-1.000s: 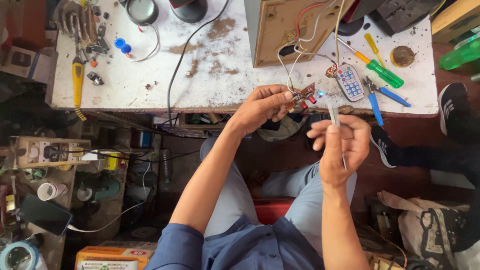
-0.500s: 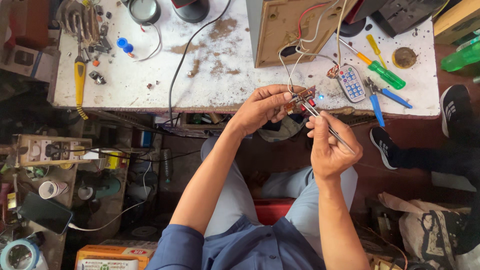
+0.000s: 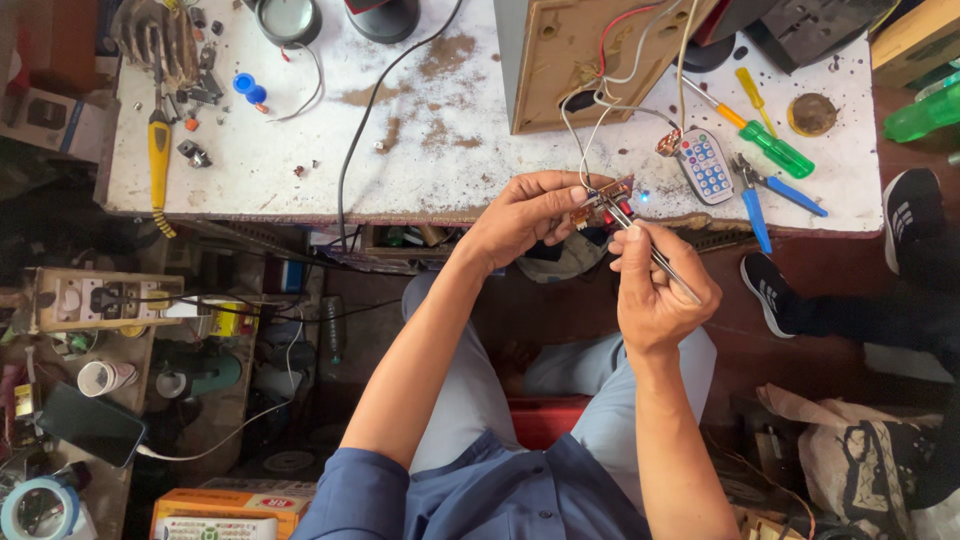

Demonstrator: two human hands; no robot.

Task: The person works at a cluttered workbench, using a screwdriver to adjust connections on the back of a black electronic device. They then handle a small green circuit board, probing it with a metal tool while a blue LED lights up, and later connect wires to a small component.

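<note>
My left hand [image 3: 530, 215] pinches a small circuit board [image 3: 603, 203] with red parts, held just below the front edge of the white workbench [image 3: 430, 150]. Thin wires [image 3: 590, 110] run from the board up to a brown wooden box [image 3: 580, 55] on the bench. My right hand [image 3: 655, 290] grips metal tweezers [image 3: 650, 250], and their tip touches the board. A small blue light glows beside the board.
A small white remote [image 3: 705, 165], green screwdriver [image 3: 765, 140], blue-handled pliers [image 3: 760, 195] and round tin [image 3: 812, 113] lie at the bench's right. A yellow-handled tool [image 3: 158, 160] lies left. Another person's black shoes [image 3: 770, 295] rest at right. A power strip [image 3: 90, 300] and cluttered shelf sit lower left.
My right hand swung the tweezers from upright and apart to slanted with the tip on the board. The left hand stayed nearly still.
</note>
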